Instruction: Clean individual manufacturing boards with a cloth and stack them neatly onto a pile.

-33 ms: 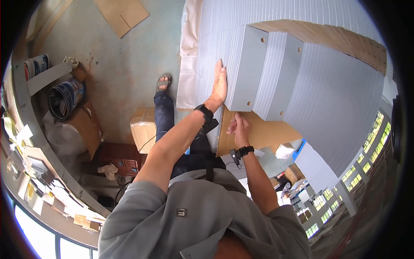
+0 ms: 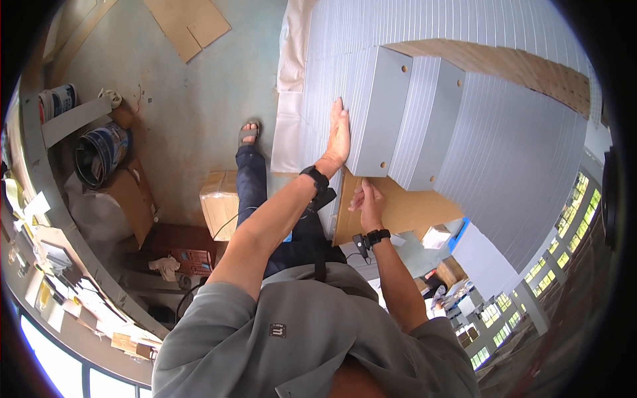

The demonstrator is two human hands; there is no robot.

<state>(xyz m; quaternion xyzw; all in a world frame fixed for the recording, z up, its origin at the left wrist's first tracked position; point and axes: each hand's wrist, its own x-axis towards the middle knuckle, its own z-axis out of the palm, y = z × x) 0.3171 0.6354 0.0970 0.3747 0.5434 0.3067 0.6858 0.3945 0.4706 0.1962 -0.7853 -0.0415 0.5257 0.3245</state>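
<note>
Head view, entries as I read them from my station.

1. Left hand (image 2: 338,136): laid flat, fingers (image 2: 338,111) straight and pressed together, palm against the left edge of the flat grey rectangular panel with small round holes (image 2: 379,109). A black wristband sits on this wrist.
2. Right hand (image 2: 367,199): fingers loosely curled, resting on the brown cardboard sheet (image 2: 411,209) just below the panel's lower edge; I cannot tell whether they pinch anything. A black wristband here too.
3. Grey panel: lies on top of the large stack of thin grey panels seen edge-on (image 2: 332,53), beside a second grey panel of the same kind (image 2: 431,119).
4. Concrete floor (image 2: 192,99): sandalled foot (image 2: 248,132), taped cardboard box (image 2: 219,202), blue-and-white bucket (image 2: 99,152), loose flat cardboard pieces (image 2: 189,23).
5. Person's grey shirt (image 2: 298,331) fills the lower edge.
</note>
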